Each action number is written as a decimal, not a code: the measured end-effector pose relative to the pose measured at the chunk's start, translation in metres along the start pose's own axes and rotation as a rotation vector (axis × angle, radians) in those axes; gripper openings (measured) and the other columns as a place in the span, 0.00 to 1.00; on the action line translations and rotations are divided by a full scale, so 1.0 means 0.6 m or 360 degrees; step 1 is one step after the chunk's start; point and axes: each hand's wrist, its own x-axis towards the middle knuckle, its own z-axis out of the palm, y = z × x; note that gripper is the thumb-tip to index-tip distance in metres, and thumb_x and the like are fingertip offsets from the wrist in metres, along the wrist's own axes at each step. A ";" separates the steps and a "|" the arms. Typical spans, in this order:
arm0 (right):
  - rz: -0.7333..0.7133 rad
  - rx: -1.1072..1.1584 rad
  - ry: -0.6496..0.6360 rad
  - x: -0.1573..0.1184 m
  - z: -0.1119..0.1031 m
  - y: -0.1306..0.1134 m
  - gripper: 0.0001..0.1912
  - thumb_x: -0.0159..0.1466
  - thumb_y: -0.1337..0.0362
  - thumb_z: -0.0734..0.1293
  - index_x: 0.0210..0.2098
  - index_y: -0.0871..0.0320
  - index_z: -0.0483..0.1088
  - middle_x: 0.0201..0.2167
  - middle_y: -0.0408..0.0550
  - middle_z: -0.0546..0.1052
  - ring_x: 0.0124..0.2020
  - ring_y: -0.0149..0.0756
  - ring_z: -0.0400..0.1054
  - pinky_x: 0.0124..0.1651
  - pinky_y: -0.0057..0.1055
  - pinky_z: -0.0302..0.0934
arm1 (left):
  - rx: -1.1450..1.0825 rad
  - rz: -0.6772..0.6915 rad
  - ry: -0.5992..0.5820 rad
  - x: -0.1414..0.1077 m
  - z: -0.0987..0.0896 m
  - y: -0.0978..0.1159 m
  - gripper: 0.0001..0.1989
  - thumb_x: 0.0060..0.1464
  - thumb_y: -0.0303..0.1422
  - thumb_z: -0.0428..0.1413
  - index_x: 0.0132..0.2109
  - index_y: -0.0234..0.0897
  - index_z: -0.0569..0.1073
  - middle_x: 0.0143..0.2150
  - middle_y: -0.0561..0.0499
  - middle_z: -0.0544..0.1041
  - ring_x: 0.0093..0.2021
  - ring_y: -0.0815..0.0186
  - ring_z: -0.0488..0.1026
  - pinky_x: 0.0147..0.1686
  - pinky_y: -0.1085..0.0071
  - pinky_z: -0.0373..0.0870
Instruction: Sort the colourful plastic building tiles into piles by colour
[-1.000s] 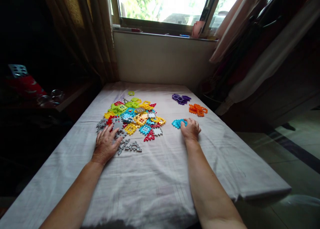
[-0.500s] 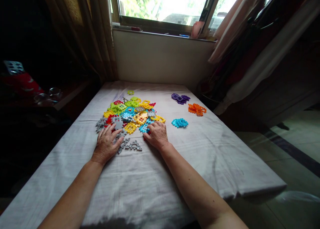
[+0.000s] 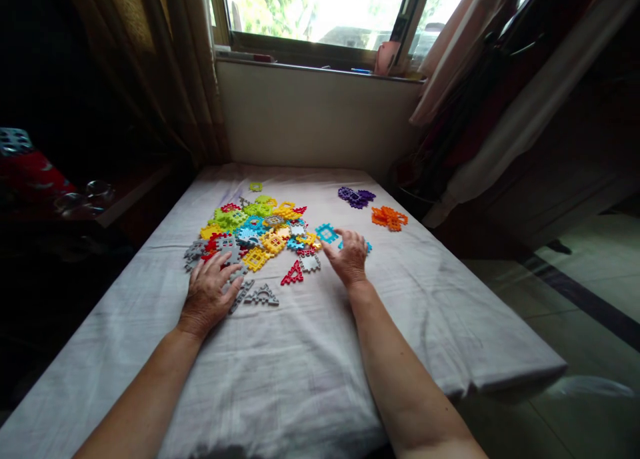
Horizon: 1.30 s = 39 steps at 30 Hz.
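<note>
My right hand (image 3: 349,255) pinches a blue square frame tile (image 3: 327,233) with notched edges, over the table right of the mixed heap. Partly hidden behind this hand is a small group of blue tiles (image 3: 369,247). My left hand (image 3: 211,292) lies with fingers spread at the near left side of the heap, over some grey pieces. Close to its thumb are a grey strip (image 3: 241,297) and a grey triangular piece (image 3: 263,295). A red triangle piece (image 3: 293,273) and a pale grey square tile (image 3: 310,263) lie between my hands.
The heap of mixed tiles (image 3: 273,241) sits on a white-clothed table (image 3: 280,372). At the far right are purple tiles (image 3: 356,197) and orange tiles (image 3: 389,218). One lime tile (image 3: 255,187) lies apart at the back. A wall and window stand beyond.
My right hand has moved right from the heap, carrying the blue square tile. The red triangle and pale grey square now show where it was. My left hand has stayed almost still.
</note>
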 end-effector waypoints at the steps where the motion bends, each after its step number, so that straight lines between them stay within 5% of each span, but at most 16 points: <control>1: 0.0184 -0.0072 0.0044 0.008 -0.011 0.025 0.21 0.61 0.54 0.70 0.50 0.57 0.73 0.49 0.57 0.76 0.54 0.51 0.65 0.58 0.44 0.56 | -0.0014 0.0046 -0.0032 0.004 0.000 0.013 0.18 0.63 0.41 0.50 0.51 0.43 0.79 0.64 0.43 0.73 0.66 0.50 0.66 0.67 0.44 0.54; 6: 0.0798 -0.0240 0.0025 0.023 -0.042 0.121 0.21 0.60 0.55 0.70 0.50 0.57 0.74 0.51 0.59 0.76 0.56 0.55 0.64 0.56 0.48 0.58 | -0.0122 0.0433 -0.0288 0.029 0.016 0.106 0.18 0.64 0.42 0.50 0.55 0.48 0.77 0.64 0.47 0.73 0.68 0.52 0.63 0.70 0.44 0.44; 11: 0.0728 -0.0209 0.0071 0.018 -0.034 0.114 0.20 0.61 0.57 0.69 0.51 0.56 0.75 0.51 0.60 0.76 0.57 0.56 0.63 0.56 0.49 0.56 | -0.0166 0.0613 -0.0462 0.044 0.037 0.153 0.21 0.64 0.45 0.52 0.59 0.48 0.75 0.65 0.48 0.73 0.70 0.51 0.61 0.71 0.44 0.39; 14: 0.0394 -0.0138 0.0053 0.009 -0.021 0.068 0.16 0.63 0.61 0.67 0.49 0.55 0.77 0.52 0.56 0.76 0.57 0.52 0.63 0.59 0.48 0.54 | -0.0150 0.0555 -0.0489 0.039 0.036 0.138 0.21 0.64 0.45 0.51 0.60 0.48 0.75 0.62 0.49 0.76 0.69 0.50 0.62 0.71 0.42 0.37; 19: -0.0228 -0.0041 -0.0314 -0.012 0.008 -0.035 0.11 0.66 0.61 0.66 0.45 0.50 0.79 0.57 0.50 0.75 0.62 0.47 0.60 0.64 0.45 0.48 | -0.0096 0.0392 -0.0387 0.021 0.019 0.095 0.19 0.65 0.45 0.50 0.56 0.49 0.77 0.59 0.48 0.78 0.66 0.49 0.66 0.70 0.39 0.37; 24: -0.0422 -0.0202 -0.0567 -0.005 0.033 -0.101 0.14 0.64 0.59 0.69 0.48 0.52 0.78 0.64 0.54 0.69 0.68 0.52 0.53 0.65 0.50 0.46 | -0.0038 0.0200 -0.0278 0.014 0.009 0.072 0.17 0.65 0.45 0.50 0.50 0.46 0.79 0.57 0.46 0.79 0.65 0.48 0.67 0.68 0.38 0.44; 30: -0.0360 -0.0349 -0.0632 0.007 0.054 -0.116 0.10 0.62 0.63 0.68 0.41 0.55 0.79 0.64 0.57 0.69 0.69 0.54 0.53 0.64 0.53 0.47 | -0.0050 -0.0006 -0.0203 0.018 0.009 0.051 0.18 0.65 0.43 0.49 0.52 0.46 0.78 0.58 0.46 0.79 0.64 0.50 0.69 0.66 0.39 0.50; 39: -0.0507 -0.0198 -0.0405 -0.002 0.047 -0.093 0.11 0.68 0.63 0.64 0.41 0.51 0.79 0.59 0.49 0.75 0.66 0.47 0.57 0.65 0.46 0.47 | -0.0072 -0.0122 -0.0153 0.022 0.007 0.028 0.18 0.64 0.43 0.48 0.50 0.45 0.79 0.57 0.46 0.79 0.63 0.51 0.69 0.66 0.41 0.54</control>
